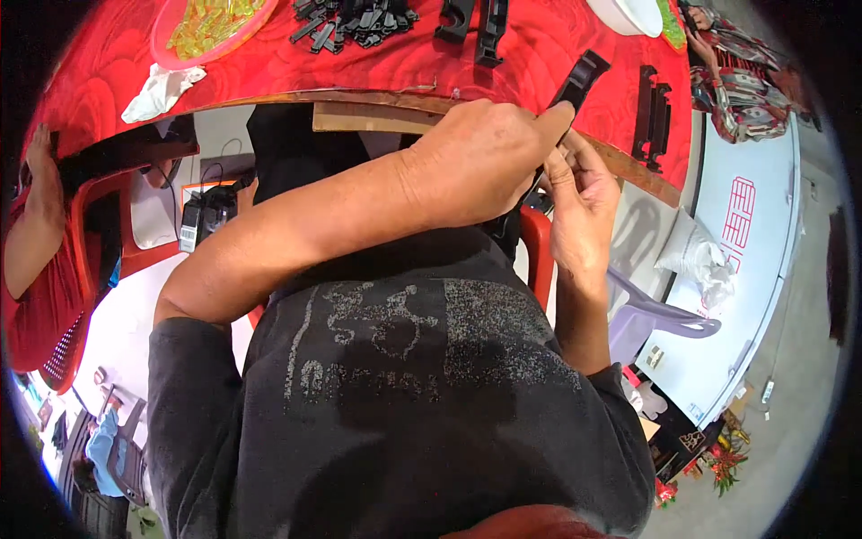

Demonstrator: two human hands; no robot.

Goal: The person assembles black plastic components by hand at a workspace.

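My left hand (503, 144) reaches across to the right, its fingers closed on a long black plastic part (579, 81). The part's upper end sticks out past that hand, tilted up and to the right over the table edge. My right hand (585, 202) is just below, thumb and fingers pinched at the part's lower end, which the hands partly hide. On the red tablecloth (530, 81) beyond lie similar black plastic parts (490, 34), and a further pair (652, 121) rests to the right of my hands.
A pile of small black plastic pieces (355, 20) lies at the far middle. Left of it stand a pink basket (160, 45) of yellow translucent pieces and a crumpled white tissue (162, 93). A white bowl (633, 16) sits far right. People (40, 234) are at both sides.
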